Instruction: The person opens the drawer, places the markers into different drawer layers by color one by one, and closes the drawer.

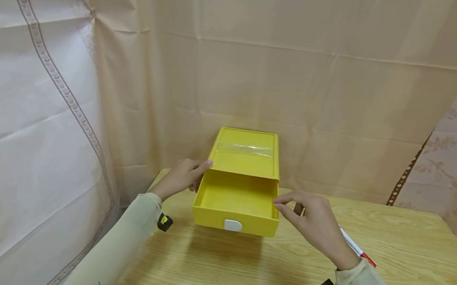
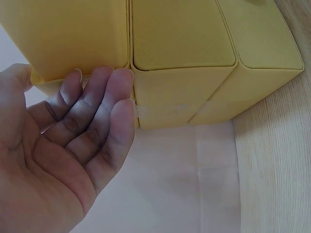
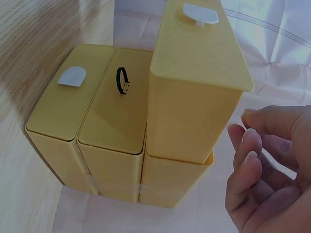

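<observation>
A yellow drawer unit (image 1: pixel 246 153) stands on the table with its top drawer (image 1: pixel 234 221) pulled out. The drawer's inside looks bare, and a white pull tab (image 1: pixel 233 225) sits on its front. My left hand (image 1: pixel 182 175) rests against the unit's left side, thumb at the top edge. In the left wrist view its loosely bent fingers (image 2: pixel 121 116) lie by the unit's side wall. My right hand (image 1: pixel 310 222) is at the drawer's right wall, thumb and forefinger tips close together. In the right wrist view these fingers (image 3: pixel 248 165) show nothing held; contact with the wall is unclear.
Two lower drawers are shut; a black loop (image 3: pixel 121 80) hangs on the middle one, a white tab (image 3: pixel 72 76) on the bottom one. A white-and-red marker (image 1: pixel 354 244) lies behind my right wrist. Cloth (image 1: pixel 259 67) hangs behind the wooden table (image 1: pixel 396 251).
</observation>
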Demonstrator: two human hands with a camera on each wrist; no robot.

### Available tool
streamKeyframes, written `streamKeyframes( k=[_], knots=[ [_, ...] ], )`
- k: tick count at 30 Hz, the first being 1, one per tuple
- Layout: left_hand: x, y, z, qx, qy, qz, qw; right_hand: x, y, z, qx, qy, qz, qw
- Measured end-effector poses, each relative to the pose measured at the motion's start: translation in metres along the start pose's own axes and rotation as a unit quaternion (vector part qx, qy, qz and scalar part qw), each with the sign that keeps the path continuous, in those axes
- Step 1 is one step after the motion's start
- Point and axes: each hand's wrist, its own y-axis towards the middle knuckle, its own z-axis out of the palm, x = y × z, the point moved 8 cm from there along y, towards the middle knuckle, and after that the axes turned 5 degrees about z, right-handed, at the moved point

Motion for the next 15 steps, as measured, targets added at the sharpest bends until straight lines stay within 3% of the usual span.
streamKeyframes(
  k=[15],
  knots=[
    [-0.001, 0.001, 0.000, 0.000, 0.004, 0.011, 0.9999, -0.022, -0.015, -0.010, -0.012, -0.010, 0.059, 0.998]
  ],
)
